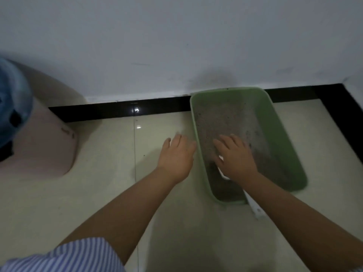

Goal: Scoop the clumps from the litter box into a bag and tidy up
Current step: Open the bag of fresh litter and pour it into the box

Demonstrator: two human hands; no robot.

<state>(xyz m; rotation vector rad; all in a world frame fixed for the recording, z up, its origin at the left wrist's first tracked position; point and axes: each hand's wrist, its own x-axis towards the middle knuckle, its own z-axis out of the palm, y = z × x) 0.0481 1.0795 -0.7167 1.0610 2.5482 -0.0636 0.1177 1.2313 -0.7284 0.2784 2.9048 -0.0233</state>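
A green litter box [279, 124] stands on the tiled floor against the wall, holding grey litter [225, 118] with dark specks. A white scoop [255, 210] lies across the box's near rim, its handle sticking out under my right forearm and its head mostly hidden. My right hand [235, 156] is palm down over the litter and the scoop, fingers spread. My left hand [176, 156] hovers at the box's left rim, fingers apart and holding nothing. No bag is in view.
A pink plastic cover or bin [45, 134] sits on the floor at the left, with a blurred blue object [13, 107] in front of it. A black strip [117, 110] runs along the foot of the white wall. Pale tiles [98, 193] lie between me and the box.
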